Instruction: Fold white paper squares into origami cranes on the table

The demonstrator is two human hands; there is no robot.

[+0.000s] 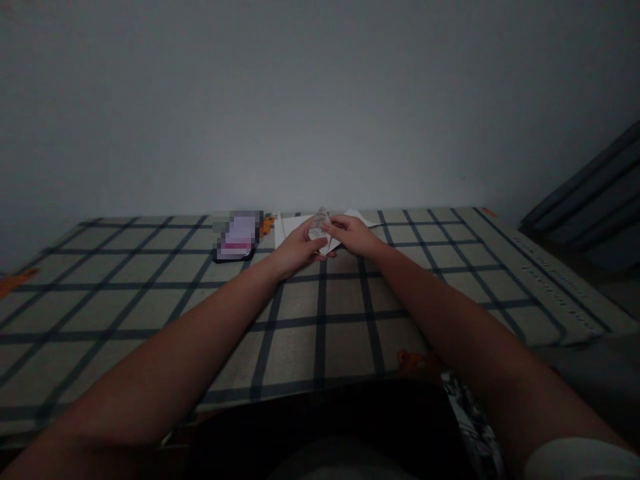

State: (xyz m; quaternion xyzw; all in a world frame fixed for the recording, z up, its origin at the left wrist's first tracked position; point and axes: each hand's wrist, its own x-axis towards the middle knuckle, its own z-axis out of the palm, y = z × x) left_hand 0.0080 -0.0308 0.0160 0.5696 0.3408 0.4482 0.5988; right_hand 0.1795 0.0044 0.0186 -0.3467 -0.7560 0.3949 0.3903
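Observation:
Between my two hands is a folded sheet of paper (320,225) with faint print or writing on it, held just above the far part of the table. My left hand (299,249) grips its left side, the thumb lying across the lower front. On the other side, my right hand (352,233) pinches the paper with thumb and fingers. Some fingertips are hidden behind it. White paper (290,227) lies flat on the cloth behind my left hand, and another white piece (364,217) shows beyond the right one.
A phone (237,235), its screen blurred out, lies left of my hands. The checked tablecloth (345,333) covers the table, which reaches a plain wall (320,107). Dark folded fabric or slats (590,193) stand at the right.

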